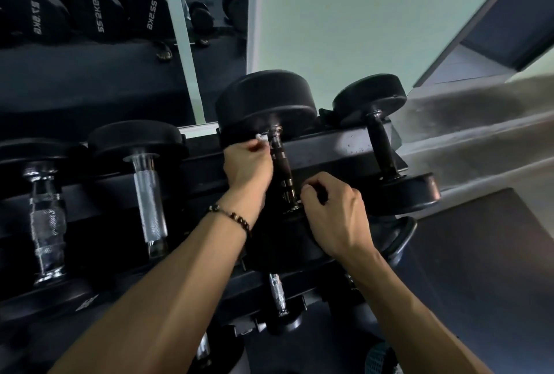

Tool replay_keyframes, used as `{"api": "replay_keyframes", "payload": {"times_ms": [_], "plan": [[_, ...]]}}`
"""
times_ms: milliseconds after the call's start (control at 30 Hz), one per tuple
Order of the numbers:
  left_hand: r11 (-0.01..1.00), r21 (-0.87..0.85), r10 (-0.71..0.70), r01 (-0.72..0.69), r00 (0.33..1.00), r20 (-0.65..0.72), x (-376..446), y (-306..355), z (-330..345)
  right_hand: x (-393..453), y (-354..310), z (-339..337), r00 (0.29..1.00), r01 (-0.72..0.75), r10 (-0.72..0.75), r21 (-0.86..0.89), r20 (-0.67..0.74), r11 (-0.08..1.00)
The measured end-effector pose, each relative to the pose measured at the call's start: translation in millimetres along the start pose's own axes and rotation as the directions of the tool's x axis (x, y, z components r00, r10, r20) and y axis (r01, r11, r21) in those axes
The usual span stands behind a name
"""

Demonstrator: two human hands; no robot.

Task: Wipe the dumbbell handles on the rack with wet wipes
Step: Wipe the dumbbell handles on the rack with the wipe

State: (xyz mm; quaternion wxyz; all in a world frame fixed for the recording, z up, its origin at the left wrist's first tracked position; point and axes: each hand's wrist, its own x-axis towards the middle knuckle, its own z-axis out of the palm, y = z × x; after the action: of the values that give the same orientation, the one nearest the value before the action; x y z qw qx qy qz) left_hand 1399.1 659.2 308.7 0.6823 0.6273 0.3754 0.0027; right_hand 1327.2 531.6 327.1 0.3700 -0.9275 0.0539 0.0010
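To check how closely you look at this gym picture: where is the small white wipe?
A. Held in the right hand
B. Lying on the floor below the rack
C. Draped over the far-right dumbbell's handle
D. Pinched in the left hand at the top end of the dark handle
D: the left hand pinches the white wipe beside the top of the dark handle; the right hand shows no wipe.

Dim, bluish, wide-angle warp; soft, blurred edges.
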Motion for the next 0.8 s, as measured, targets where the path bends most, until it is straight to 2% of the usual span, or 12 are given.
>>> {"api": "replay_keyframes", "payload": {"times_ms": [100,167,233,300,367,467,600,700,800], "plan": [[0.996,0.089,0.01,-0.024,0.988,0.153,-25.5,-10.2,-21.2,-0.9,-0.6,-1.4,1.0,0.018,-0.018,0.022,-0.005,1.0],[1.0,-0.024,-0.012,0.017,0.977,0.215,-24.4,-5.7,-23.2,-1.2,-1.1,-1.3,1.0,0.019,-0.019,0.026,-0.001,0.999],[0.983,-0.172,-0.045,0.072,0.987,0.153,-8.1,6.0,-12.4,-1.3,-0.6,-1.2,1.0,0.014,-0.014,0.026,0.003,1.0],[0.973,-0.221,-0.045,0.063,0.995,0.085,1.3,10.9,-2.6,-0.3,0.9,-0.9,1.0,0.016,-0.016,0.033,-0.007,0.999],[0.984,-0.18,-0.007,0.02,0.997,0.073,-2.5,-2.0,-7.8,0.2,2.3,-0.5,1.0,0.02,-0.019,0.036,-0.016,0.999],[0.995,-0.048,0.094,-0.087,0.98,0.174,-15.7,-15.3,-23.1,-0.2,1.5,-1.3,0.999,0.026,-0.025,0.051,-0.032,0.998],[0.975,-0.013,0.221,-0.221,0.973,0.065,5.2,3.3,-10.2,-1.6,0.5,-1.3,0.999,0.031,-0.029,0.058,-0.027,0.998],[0.987,-0.044,0.155,-0.153,0.986,0.053,-5.6,-8.0,-12.0,-1.3,1.5,-1.1,0.999,0.036,-0.034,0.062,-0.043,0.997],[0.996,-0.073,0.06,-0.048,0.982,0.182,-22.2,-19.5,-24.6,-1.7,1.1,-0.8,0.998,0.039,-0.035,0.066,-0.049,0.997]]}}
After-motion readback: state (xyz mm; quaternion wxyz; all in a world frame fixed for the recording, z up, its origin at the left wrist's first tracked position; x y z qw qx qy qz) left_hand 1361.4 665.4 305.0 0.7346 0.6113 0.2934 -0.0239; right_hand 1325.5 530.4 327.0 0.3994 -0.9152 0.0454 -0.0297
